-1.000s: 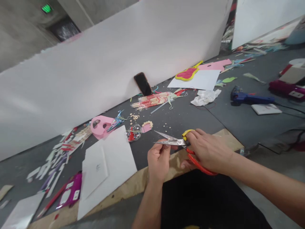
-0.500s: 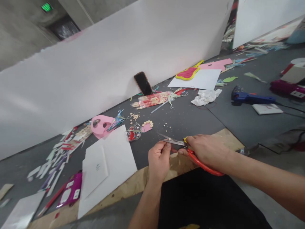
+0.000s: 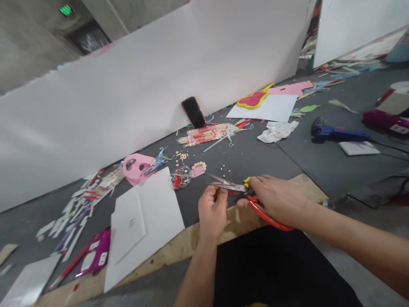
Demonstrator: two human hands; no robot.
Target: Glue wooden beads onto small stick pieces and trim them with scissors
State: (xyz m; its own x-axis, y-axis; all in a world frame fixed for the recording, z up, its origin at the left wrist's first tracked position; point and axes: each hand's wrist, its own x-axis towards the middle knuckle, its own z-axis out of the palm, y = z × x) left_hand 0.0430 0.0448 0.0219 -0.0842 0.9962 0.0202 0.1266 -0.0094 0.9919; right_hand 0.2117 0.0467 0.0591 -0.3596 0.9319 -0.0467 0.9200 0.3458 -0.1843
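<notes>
My right hand [image 3: 277, 200] is closed around the red and yellow handles of a pair of scissors [image 3: 233, 186], whose metal blades point left and stand slightly apart. My left hand [image 3: 212, 209] is pinched shut just under the blades, holding something too small to make out. Both hands hover over a brown board [image 3: 179, 247] at the near edge of the dark floor mat.
White paper sheets [image 3: 143, 217] lie left of my hands. Beyond them are a pink foam piece [image 3: 136, 168], scattered beads [image 3: 198, 165], a packet of sticks [image 3: 204, 133] and a phone [image 3: 193, 112] leaning on a white board. A blue glue gun [image 3: 332, 133] and crumpled tissue [image 3: 276, 131] lie right.
The scissor blades closed half a second ago and have since reopened slightly. Both hands stayed in nearly the same place; the view shifted a little.
</notes>
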